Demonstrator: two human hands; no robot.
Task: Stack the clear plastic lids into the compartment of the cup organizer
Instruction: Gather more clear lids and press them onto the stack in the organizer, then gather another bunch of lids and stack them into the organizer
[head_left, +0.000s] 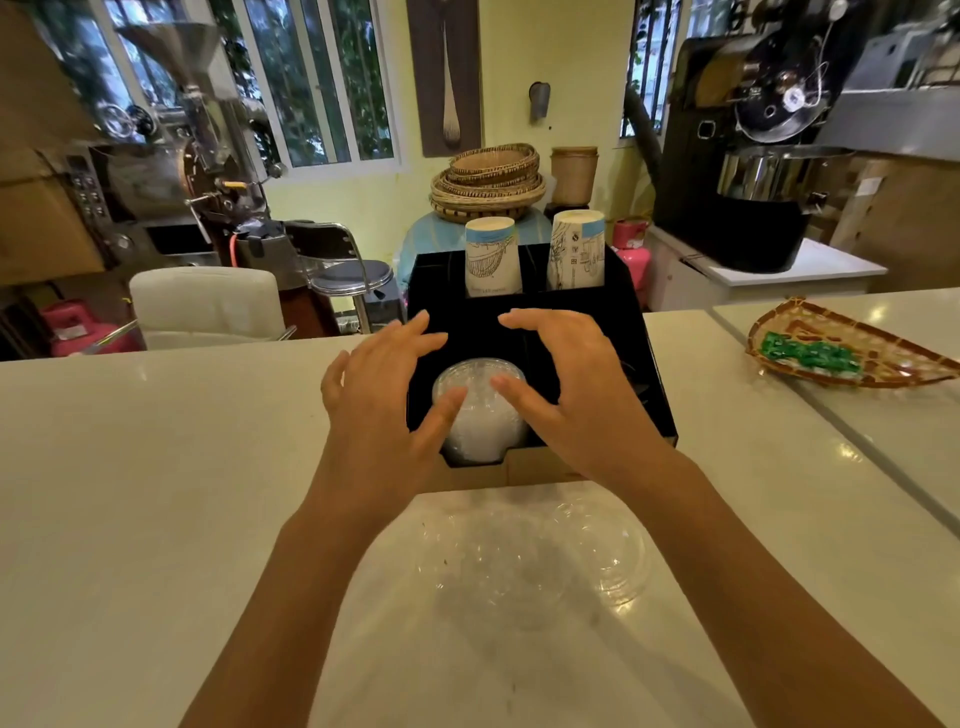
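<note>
A black cup organizer (644, 364) stands on the pale counter in front of me. A stack of clear plastic lids (480, 415) fills its front left compartment. My left hand (379, 395) and my right hand (571, 389) hover over that stack with fingers spread, both thumbs resting on the top lid. Neither hand grips anything. Several loose clear lids (597, 551) lie on the counter between my forearms, close to the organizer's front. Two stacks of printed paper cups (491, 254) stand in the rear compartments.
A woven tray with green packets (831, 353) sits on the counter at the right. Beyond the counter are a white chair (208, 306), a stool (353, 275), stacked baskets (488, 182) and coffee roasting machines (753, 156).
</note>
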